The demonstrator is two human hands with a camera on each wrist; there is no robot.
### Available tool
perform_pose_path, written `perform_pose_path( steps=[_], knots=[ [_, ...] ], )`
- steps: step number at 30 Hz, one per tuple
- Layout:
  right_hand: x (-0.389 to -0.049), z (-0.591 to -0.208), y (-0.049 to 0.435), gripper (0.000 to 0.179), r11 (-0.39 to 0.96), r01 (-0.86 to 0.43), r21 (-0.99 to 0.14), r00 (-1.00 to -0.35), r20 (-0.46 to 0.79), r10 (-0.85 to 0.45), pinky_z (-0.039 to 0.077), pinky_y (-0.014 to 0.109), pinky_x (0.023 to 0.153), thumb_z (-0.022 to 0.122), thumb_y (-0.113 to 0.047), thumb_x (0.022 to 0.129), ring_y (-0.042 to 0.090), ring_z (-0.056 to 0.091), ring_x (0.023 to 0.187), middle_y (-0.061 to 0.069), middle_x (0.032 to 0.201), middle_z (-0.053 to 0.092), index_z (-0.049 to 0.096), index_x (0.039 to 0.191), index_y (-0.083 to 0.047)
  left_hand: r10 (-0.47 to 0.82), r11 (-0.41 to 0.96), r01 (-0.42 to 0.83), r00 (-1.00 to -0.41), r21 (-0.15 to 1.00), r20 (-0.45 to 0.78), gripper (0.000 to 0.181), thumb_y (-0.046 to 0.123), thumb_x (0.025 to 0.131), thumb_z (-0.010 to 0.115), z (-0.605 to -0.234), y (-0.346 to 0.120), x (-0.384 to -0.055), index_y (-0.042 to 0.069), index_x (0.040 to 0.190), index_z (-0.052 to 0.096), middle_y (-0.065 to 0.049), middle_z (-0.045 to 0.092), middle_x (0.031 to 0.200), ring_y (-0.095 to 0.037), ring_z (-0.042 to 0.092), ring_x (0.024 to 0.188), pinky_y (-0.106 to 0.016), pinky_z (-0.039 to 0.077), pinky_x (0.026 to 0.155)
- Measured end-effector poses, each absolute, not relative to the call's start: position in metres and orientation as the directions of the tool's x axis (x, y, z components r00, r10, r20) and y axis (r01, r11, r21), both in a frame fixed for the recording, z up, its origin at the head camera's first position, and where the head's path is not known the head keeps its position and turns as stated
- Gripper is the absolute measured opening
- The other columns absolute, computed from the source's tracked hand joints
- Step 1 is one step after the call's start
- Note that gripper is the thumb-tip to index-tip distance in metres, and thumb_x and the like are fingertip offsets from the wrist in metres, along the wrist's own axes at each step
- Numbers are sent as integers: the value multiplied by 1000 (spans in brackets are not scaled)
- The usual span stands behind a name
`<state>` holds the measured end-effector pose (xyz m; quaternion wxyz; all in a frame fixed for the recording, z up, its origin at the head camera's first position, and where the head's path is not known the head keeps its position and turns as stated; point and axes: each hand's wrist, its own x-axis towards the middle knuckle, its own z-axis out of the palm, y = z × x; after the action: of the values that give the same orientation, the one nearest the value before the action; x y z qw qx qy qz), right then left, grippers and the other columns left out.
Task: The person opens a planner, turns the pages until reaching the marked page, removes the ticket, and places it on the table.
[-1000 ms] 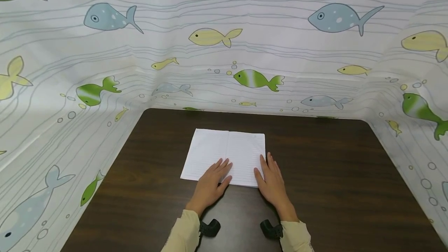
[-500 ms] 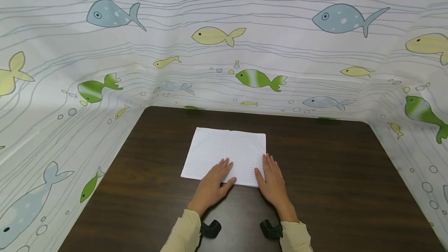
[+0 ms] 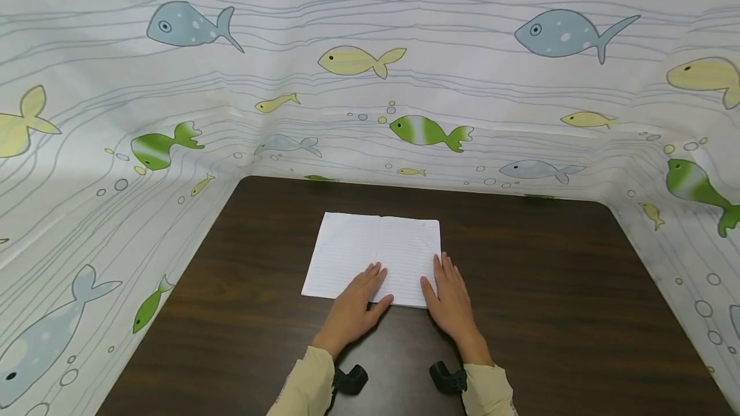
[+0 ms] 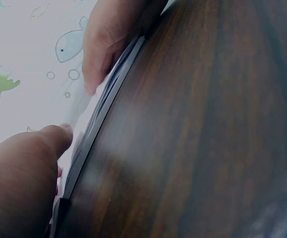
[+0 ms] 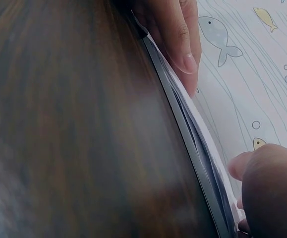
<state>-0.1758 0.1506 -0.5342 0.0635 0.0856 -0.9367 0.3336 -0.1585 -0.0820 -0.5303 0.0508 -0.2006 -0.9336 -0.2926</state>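
An open notebook (image 3: 349, 249) with lined white pages lies flat on the dark wooden table. In the head view my left hand (image 3: 354, 303) rests over its near edge by the centre fold, fingers straight on the page and thumb spread to the right. My right hand (image 3: 448, 300) lies at the lower right corner, its fingers along the right edge and its thumb on the page. Both wrist views show the notebook's near edge (image 5: 195, 126) from the side, its pages slightly lifted in layers above a thin dark cover. Neither hand grips anything.
A brown table (image 3: 555, 300) surrounds the notebook. A white sheet printed with fish (image 3: 243, 82) rises like walls behind and on both sides. Black wrist cameras (image 3: 351, 379) sit on both wrists at the beige cuffs.
My left hand has slid a little to the right along the near edge, its thumb stretched further out. My right hand stays almost still. The head view has shifted slightly.
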Motion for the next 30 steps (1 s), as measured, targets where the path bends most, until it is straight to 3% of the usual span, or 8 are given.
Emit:
perform_pose_path(
  steps=[7, 13, 19, 22, 26, 30],
  knots=[
    [-173, -536, 151, 64, 761, -196, -619, -978, 179, -106, 17, 61, 124, 54, -30, 107, 46, 22, 153, 33, 164, 24, 38, 152, 14, 325, 734, 393, -920, 554, 222, 65, 42, 103, 63, -533, -82, -156, 4, 153, 50, -12, 47, 158, -29, 42, 148, -49, 37, 119],
    [-174, -535, 151, 65, 779, -201, -594, -978, 172, -122, 15, 61, 124, 54, -32, 107, 48, 19, 154, 35, 164, 22, 40, 151, 14, 299, 721, 378, -926, 581, 231, 81, 48, 96, 72, -533, -83, -158, 4, 157, 43, -15, 45, 159, -31, 45, 146, -49, 40, 117],
    [-177, -532, 147, 62, 781, -209, -589, -977, 168, -134, 12, 61, 125, 52, -37, 108, 48, 15, 155, 34, 164, 20, 45, 152, 4, 279, 699, 338, -940, 630, 195, 89, 50, 89, 79, -529, -85, -160, 8, 159, 42, -14, 45, 160, -30, 45, 145, -50, 41, 116],
    [-177, -532, 146, 59, 780, -218, -587, -974, 176, -141, 12, 62, 124, 52, -38, 107, 49, 14, 155, 35, 164, 20, 48, 153, -1, 270, 699, 348, -937, 625, 220, 84, 41, 91, 80, -529, -86, -161, 6, 158, 42, -17, 48, 156, -33, 49, 142, -50, 44, 113],
    [-176, -531, 146, 54, 770, -217, -600, -974, 182, -133, 12, 63, 123, 50, -36, 108, 50, 15, 154, 36, 163, 22, 51, 152, -5, 249, 679, 378, -925, 629, 288, 74, 17, 92, 79, -531, -87, -162, 1, 155, 44, -20, 54, 150, -36, 56, 135, -50, 49, 107],
    [-175, -534, 147, 53, 767, -205, -608, -977, 171, -125, 11, 61, 124, 41, -32, 112, 48, 16, 155, 33, 163, 25, 43, 157, -4, 209, 654, 410, -906, 636, 368, 74, 3, 88, 77, -532, -86, -162, -2, 153, 43, -22, 58, 143, -35, 60, 129, -49, 53, 102]
  ],
)
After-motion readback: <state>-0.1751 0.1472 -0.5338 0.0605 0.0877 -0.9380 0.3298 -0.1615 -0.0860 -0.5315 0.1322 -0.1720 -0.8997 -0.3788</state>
